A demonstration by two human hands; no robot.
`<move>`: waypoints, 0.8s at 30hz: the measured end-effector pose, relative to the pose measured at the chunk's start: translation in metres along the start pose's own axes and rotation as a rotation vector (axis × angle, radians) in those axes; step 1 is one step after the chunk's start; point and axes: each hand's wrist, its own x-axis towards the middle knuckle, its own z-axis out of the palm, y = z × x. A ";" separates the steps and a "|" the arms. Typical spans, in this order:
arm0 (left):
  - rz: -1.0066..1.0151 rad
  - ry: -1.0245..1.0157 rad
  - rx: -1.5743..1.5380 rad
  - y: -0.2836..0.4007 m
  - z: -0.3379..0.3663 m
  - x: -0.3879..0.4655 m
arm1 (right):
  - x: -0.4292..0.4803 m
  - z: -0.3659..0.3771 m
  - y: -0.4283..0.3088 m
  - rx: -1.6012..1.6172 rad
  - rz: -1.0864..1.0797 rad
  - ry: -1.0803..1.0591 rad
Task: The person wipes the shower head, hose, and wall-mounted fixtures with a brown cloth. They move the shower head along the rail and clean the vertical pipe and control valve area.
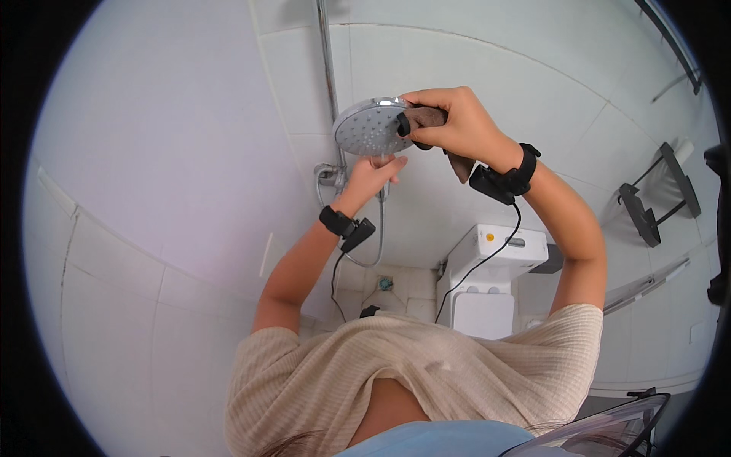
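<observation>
A round chrome shower head [368, 132] with a grey nozzle face is in front of me at the upper middle. My left hand [374, 178] is closed around its handle, just below the disc. At the disc's right edge, my right hand [451, 117] pinches a brown cloth [425, 119] against the rim and face. A fold of the cloth hangs down beneath my right palm. Part of the shower head is hidden behind the cloth and fingers. A metal shower hose [382, 228] loops down below my left hand.
A vertical chrome rail [328, 68] and a wall mixer [328, 176] stand behind the shower head. Below right is a white toilet [484, 308] with its lid down. A dark wall rack [657, 194] is at the right, and a floor drain [385, 283] lies below.
</observation>
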 end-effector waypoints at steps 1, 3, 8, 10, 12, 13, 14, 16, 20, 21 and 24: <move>0.045 -0.018 -0.011 0.001 0.000 0.002 | -0.001 0.001 0.001 0.003 -0.020 0.009; -0.004 -0.071 0.181 0.004 -0.009 0.010 | -0.002 0.001 0.004 0.004 -0.043 0.024; 0.132 -0.172 0.295 0.018 -0.035 0.018 | 0.002 -0.005 0.005 0.000 -0.064 0.063; 0.109 -0.151 0.272 0.030 -0.048 0.007 | 0.000 -0.003 0.002 -0.035 -0.099 0.081; 0.191 -0.092 0.376 0.051 -0.060 0.000 | 0.001 -0.003 -0.003 -0.033 -0.120 0.097; 0.235 -0.057 0.433 0.062 -0.064 -0.004 | 0.001 -0.003 -0.006 -0.048 -0.109 0.109; 0.245 -0.040 0.414 0.073 -0.067 -0.012 | 0.000 -0.002 -0.010 -0.057 -0.130 0.133; 0.319 -0.027 0.438 0.098 -0.072 -0.018 | -0.001 -0.004 -0.017 -0.078 -0.189 0.159; 0.426 -0.029 0.555 0.144 -0.077 -0.028 | 0.002 -0.004 -0.034 -0.137 -0.321 0.254; 0.469 -0.045 0.575 0.154 -0.077 -0.032 | 0.000 -0.005 -0.040 -0.149 -0.353 0.273; 0.537 -0.038 0.631 0.183 -0.078 -0.032 | 0.001 -0.011 -0.056 -0.200 -0.374 0.262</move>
